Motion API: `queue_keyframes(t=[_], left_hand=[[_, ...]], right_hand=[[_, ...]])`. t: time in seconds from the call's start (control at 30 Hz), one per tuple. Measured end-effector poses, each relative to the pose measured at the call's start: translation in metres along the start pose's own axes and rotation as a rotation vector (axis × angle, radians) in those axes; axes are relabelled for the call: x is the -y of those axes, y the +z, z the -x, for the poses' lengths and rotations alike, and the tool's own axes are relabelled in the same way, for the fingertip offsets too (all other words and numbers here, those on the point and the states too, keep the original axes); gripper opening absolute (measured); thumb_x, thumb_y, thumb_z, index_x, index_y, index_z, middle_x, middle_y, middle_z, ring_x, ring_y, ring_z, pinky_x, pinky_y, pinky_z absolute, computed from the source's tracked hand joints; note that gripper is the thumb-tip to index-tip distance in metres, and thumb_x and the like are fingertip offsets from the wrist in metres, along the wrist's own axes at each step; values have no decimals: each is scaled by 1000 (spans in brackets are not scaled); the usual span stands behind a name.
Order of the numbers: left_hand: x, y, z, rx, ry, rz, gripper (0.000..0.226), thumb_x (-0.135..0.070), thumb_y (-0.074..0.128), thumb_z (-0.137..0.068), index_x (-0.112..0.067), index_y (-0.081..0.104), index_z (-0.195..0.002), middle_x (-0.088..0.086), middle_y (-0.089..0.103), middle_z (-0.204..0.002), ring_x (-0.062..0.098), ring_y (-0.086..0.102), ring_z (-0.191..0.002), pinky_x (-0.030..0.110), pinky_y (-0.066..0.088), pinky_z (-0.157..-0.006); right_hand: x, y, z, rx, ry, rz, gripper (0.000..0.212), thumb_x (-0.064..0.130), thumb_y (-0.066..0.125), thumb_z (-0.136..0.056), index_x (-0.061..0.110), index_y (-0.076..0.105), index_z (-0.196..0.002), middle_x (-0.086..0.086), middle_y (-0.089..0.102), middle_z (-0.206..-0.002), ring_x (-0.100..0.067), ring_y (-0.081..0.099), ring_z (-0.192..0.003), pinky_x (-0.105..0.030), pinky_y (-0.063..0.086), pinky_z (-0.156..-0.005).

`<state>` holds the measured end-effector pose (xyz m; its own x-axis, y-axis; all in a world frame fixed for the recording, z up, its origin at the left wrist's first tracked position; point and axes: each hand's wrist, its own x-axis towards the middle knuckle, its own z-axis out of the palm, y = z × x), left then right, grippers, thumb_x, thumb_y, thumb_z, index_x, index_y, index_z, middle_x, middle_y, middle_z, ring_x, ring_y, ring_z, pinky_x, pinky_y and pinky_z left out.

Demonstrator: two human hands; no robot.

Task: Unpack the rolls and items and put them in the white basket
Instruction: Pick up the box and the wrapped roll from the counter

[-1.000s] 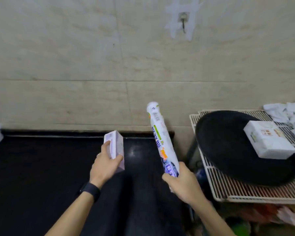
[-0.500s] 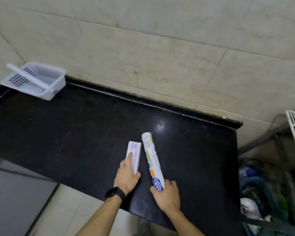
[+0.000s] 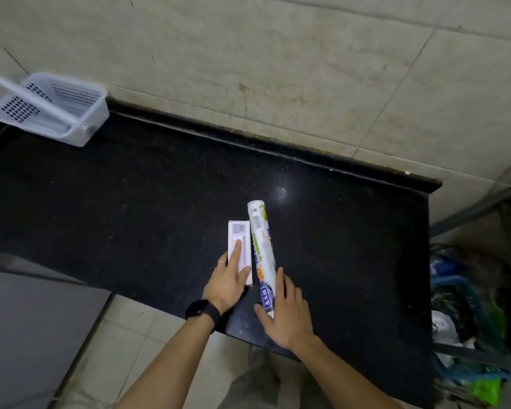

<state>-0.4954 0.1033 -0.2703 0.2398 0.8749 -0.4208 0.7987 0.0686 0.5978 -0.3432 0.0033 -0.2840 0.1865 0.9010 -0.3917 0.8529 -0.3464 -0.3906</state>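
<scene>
A long white roll [image 3: 261, 246] in printed wrap lies on the black counter [image 3: 130, 208], pointing away from me. A small white and purple box [image 3: 239, 234] lies flat against its left side. My left hand [image 3: 229, 283] rests on the box's near end, forefinger stretched along its top. My right hand [image 3: 283, 312] cups the roll's near end, fingers spread around it. The white perforated basket [image 3: 80, 125] stands at the counter's far left corner, apart from both hands, with a white handle across it.
A tiled wall [image 3: 278, 69] backs the counter. Beyond the counter's right end there is a blue crate [image 3: 460, 293] with green clutter on the floor. The counter's front edge runs just under my wrists, with floor tiles below.
Both hands have lowered the box and the roll from mid-air onto the counter, side by side. My view has swung left and down, bringing the basket in and losing the wire rack.
</scene>
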Motion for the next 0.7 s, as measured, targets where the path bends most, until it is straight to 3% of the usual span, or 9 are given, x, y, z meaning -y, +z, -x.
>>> queue_keyframes(t=[0.13,0.23,0.3,0.47,0.57,0.7], left_hand=[[-4,-4,-1,25,-25,0,70,-46,48,-97,-46,5,-153,8,21,-158,32,41,-135,48,42,-105],[-14,-9,-2,-37,-87,-25,74,-48,56,-91,-41,16,-153,12,7,-163,36,20,-145,46,31,-114],[-28,-12,-2,-126,-37,-108,76,-53,55,-89,-36,20,-154,15,6,-164,34,11,-148,43,21,-119],[-103,-4,-5,-184,260,-359,74,-59,48,-90,-33,23,-154,12,11,-164,31,8,-151,43,13,-122],[-174,9,-6,-185,435,-446,73,-62,44,-90,-36,22,-155,10,8,-165,30,7,-151,48,13,-121],[-289,33,-2,-188,681,-478,73,-67,35,-90,-39,18,-155,4,6,-166,23,1,-152,48,9,-122]], right_hand=[[-4,-10,0,80,-65,-1,105,75,40,-84,22,-14,-157,3,13,-164,-23,36,-131,-41,39,-104],[-12,-31,4,119,-124,-49,97,71,41,-87,24,-4,-159,6,8,-166,-23,30,-139,-41,36,-111],[-25,-51,11,87,-149,-115,87,67,40,-92,25,5,-160,7,13,-166,-18,24,-145,-36,30,-116],[-75,-128,38,-178,-128,-274,65,57,45,-96,35,28,-155,16,29,-159,0,21,-145,-16,17,-116],[-114,-187,61,-368,-95,-250,60,62,39,-96,39,35,-151,23,30,-155,6,16,-145,-20,19,-118],[-173,-275,96,-668,-41,-160,57,59,38,-97,32,46,-147,15,39,-154,-5,26,-147,-25,27,-116]])
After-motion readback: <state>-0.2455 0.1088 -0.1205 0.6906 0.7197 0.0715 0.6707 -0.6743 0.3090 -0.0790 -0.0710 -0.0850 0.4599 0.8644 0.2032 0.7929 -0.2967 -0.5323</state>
